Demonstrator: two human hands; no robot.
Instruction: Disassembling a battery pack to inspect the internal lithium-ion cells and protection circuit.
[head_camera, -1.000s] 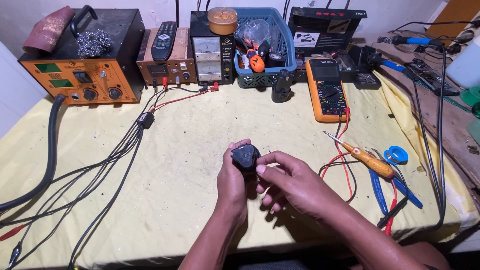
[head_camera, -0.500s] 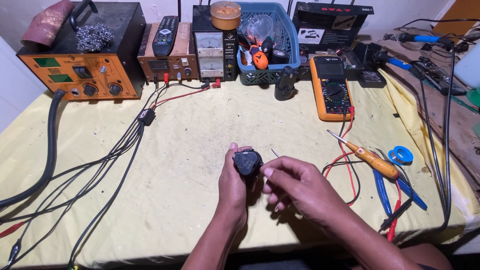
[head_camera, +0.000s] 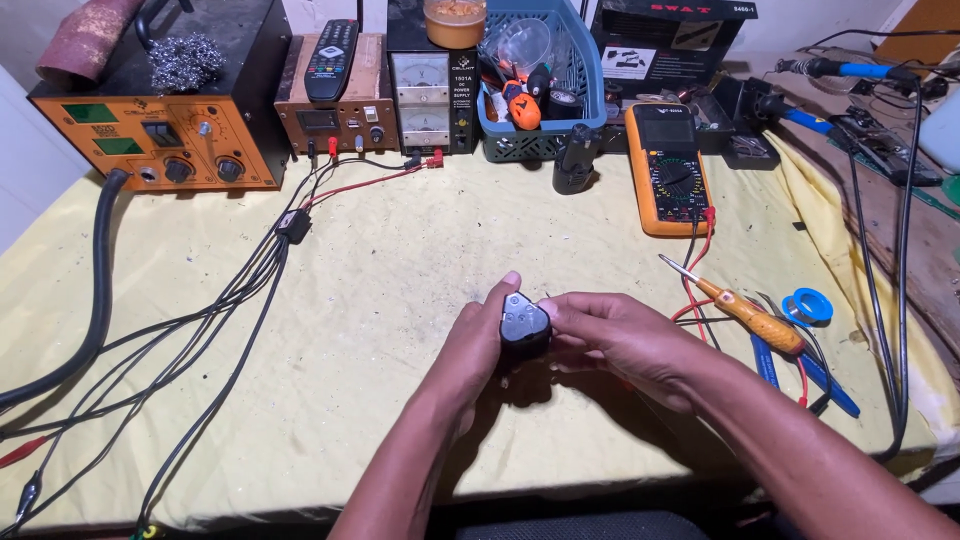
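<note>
Yellow-covered surface (head_camera: 400, 300), cluttered along the back edge. Near the front middle, left hand (head_camera: 478, 345) cupped around a small black plug-like part (head_camera: 524, 325), thumb up along its left side, fingers wrapped behind. Right hand (head_camera: 610, 335) just beside, fingertips pinched on the part's right edge, both hands touching it, part held above the cloth. To the right, an orange-handled screwdriver (head_camera: 745, 312) lying slantwise, next to blue-handled pliers (head_camera: 800, 365) and a blue tape roll (head_camera: 808, 305). Farther back, an orange multimeter (head_camera: 668, 165) with red and black leads, a small black cylinder (head_camera: 575, 160) standing upright, a blue basket (head_camera: 590, 70) of tools. Back left, an orange-fronted station (head_camera: 160, 140), a power supply with two dials (head_camera: 425, 100), black cables (head_camera: 230, 300) trailing forward.
</note>
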